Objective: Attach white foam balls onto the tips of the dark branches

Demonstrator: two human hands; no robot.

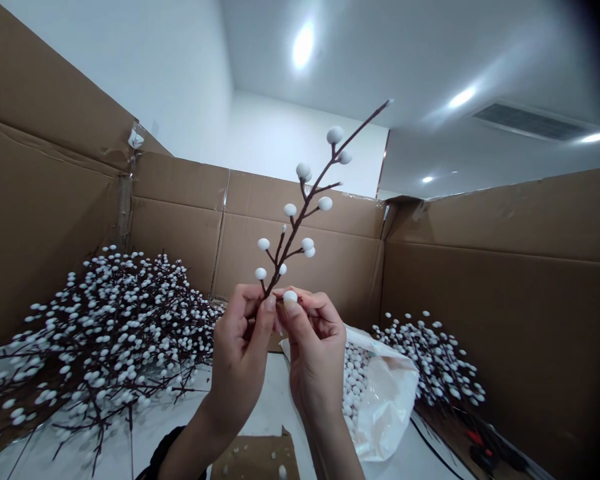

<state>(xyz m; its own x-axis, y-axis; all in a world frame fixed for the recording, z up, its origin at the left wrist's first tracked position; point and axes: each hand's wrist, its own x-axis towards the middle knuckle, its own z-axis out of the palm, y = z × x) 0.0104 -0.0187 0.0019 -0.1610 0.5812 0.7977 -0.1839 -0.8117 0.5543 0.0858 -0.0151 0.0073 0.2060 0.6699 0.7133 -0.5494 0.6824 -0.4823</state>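
Note:
My left hand (243,347) pinches the lower end of a dark brown artificial berry branch (295,230), which rises tilted to the right. Several white berries sit on its side twigs; the tip and a few twigs are bare. Close beside it, my right hand (315,347) is closed with thumb and fingers on a white berry (290,296) near the base of the branch. Whether that berry is seated on a twig I cannot tell. Behind my right wrist lies an open white plastic bag (387,400) full of loose white berries (354,380).
A large heap of berry branches (130,320) covers the left side. A smaller bunch of branches (430,360) lies at the right, near a black cable (433,447). Cardboard walls (180,220) surround the white table. A cardboard piece (255,457) with small white bits lies in front.

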